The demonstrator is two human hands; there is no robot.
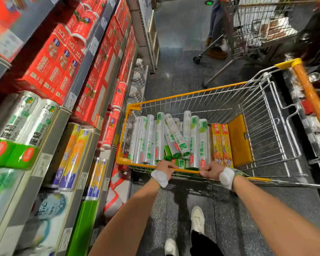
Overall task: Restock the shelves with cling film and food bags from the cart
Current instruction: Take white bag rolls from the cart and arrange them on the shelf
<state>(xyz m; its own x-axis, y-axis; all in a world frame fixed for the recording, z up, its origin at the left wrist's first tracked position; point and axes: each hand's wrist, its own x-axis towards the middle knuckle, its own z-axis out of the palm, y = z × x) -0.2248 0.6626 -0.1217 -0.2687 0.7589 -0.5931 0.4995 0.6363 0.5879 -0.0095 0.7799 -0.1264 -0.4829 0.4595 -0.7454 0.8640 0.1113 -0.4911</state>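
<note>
Since my left hand [163, 166] and right hand [210, 169] both curl round the near rim of the cart [192, 93], I should hold it steady, parked close beside the shelves [78, 115] to its left; cling film rolls [160, 137] and boxes [221, 145], likely food bags, lie inside the cart; beyond it, speckled floor [181, 58], another trolley [257, 24], a person's legs [215, 24].
</note>
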